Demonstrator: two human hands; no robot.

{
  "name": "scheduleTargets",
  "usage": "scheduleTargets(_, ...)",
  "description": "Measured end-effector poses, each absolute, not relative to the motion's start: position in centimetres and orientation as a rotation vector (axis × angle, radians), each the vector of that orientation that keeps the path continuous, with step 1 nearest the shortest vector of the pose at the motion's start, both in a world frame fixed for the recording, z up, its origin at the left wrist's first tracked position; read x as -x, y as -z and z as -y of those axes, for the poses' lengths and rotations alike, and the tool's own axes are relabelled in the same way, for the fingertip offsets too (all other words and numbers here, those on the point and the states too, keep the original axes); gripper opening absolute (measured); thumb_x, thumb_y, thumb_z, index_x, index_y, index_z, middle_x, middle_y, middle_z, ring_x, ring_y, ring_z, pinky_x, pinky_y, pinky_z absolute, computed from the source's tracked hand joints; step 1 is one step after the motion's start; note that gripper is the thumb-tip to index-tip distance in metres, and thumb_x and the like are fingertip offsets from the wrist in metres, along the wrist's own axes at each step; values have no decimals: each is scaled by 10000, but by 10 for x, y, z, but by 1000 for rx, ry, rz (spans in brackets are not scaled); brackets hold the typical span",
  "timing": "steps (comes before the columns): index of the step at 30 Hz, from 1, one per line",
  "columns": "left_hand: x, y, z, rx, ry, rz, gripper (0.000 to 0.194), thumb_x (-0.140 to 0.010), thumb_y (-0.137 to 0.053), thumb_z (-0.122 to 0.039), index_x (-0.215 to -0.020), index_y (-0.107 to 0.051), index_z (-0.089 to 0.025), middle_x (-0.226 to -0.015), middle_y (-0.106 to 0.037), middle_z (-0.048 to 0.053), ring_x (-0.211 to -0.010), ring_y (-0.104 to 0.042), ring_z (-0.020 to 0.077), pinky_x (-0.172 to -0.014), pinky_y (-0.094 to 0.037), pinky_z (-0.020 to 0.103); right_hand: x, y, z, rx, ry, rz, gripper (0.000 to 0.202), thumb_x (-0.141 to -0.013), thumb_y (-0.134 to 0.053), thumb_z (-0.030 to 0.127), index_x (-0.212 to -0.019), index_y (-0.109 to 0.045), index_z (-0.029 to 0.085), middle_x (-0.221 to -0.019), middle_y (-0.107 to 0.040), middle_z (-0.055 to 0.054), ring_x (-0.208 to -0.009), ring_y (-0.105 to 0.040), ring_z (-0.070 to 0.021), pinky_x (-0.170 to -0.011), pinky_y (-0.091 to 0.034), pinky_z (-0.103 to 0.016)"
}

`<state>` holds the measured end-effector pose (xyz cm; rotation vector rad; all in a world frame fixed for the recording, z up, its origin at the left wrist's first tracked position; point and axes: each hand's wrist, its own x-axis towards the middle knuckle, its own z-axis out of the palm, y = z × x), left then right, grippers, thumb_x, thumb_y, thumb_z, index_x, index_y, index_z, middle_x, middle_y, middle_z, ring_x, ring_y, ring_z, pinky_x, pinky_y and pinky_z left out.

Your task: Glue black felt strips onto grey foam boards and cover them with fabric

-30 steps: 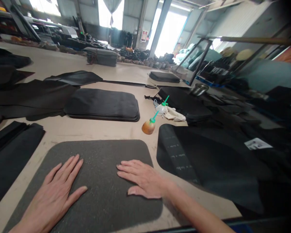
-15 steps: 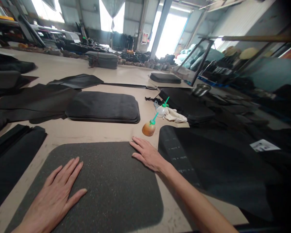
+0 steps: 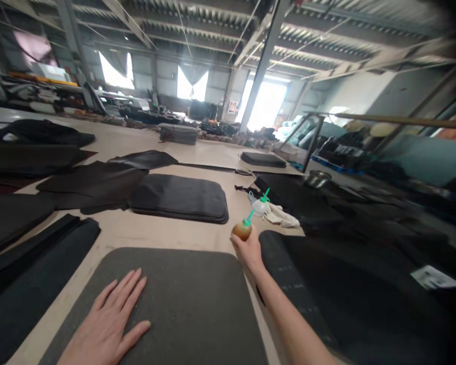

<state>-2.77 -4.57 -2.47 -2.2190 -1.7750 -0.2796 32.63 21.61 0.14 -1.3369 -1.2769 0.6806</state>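
A dark grey sheet (image 3: 190, 304) with rounded corners lies flat in front of me. My left hand (image 3: 112, 317) rests on its left part, palm down with the fingers spread. Beyond the far right corner of the sheet, my right hand (image 3: 250, 248) is closed around a squeeze bottle (image 3: 242, 231) with amber contents and a green nozzle. The bottle stands upright or nearly so; its right side is covered by my fingers. Just behind it is a second, whitish squeeze bottle (image 3: 259, 207) with a green nozzle, beside a crumpled white cloth (image 3: 280, 216).
A stack of black rounded pieces (image 3: 178, 197) lies beyond the sheet. Folded black material (image 3: 41, 284) is at the left, and a black roll (image 3: 300, 284) at the right. Farther back are a grey bundle (image 3: 178, 134), a dark stack (image 3: 263, 159) and a metal bowl (image 3: 317, 178).
My right hand has left the sheet's far edge and closed around the amber bottle. My left hand stays flat on the sheet. The view has tilted upward.
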Motion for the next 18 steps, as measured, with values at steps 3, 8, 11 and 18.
scheduleTargets(3, 29, 28, 44, 2206, 338, 1788, 738, -963, -449, -674, -1596, -308, -322, -1639, -358, 24, -1440, -440, 261, -1192, -270, 411, -316, -21, -204, 1232, -820, 1196, 621, -644, -780, 528, -1157, -579, 242, -1021, -654, -42, -993, -634, -297, -897, -534, -451)
scheduleTargets(8, 27, 30, 46, 2230, 404, 1844, 714, -984, -429, -650, -1603, -281, -326, -1660, -313, 33, -1467, -397, 267, -1206, -245, 420, -299, -63, -163, 1027, -1135, 1241, 621, -777, -723, 561, -1308, -515, 314, -1231, -646, -32, -1053, -660, -250, -868, -573, -402)
scheduleTargets(11, 26, 32, 47, 2220, 441, 1863, 693, -988, -417, -652, -1589, -332, -317, -1680, -260, 54, -1496, -346, 283, -1215, -224, 448, -282, -84, -134, 982, -1271, 1509, 744, -661, -867, 413, -1321, -558, 263, -1176, -680, -58, -1041, -664, -270, -908, -548, -410)
scheduleTargets(18, 20, 10, 50, 2287, 408, 1916, 707, -1010, -313, -667, -1544, -437, -222, -1634, -358, 121, -1494, -353, 274, -1207, -246, 483, -211, -90, -83, 835, -1390, 1651, 621, -678, -864, 409, -1200, -595, 207, -1132, -719, -92, -1050, -677, -304, -917, -558, -435)
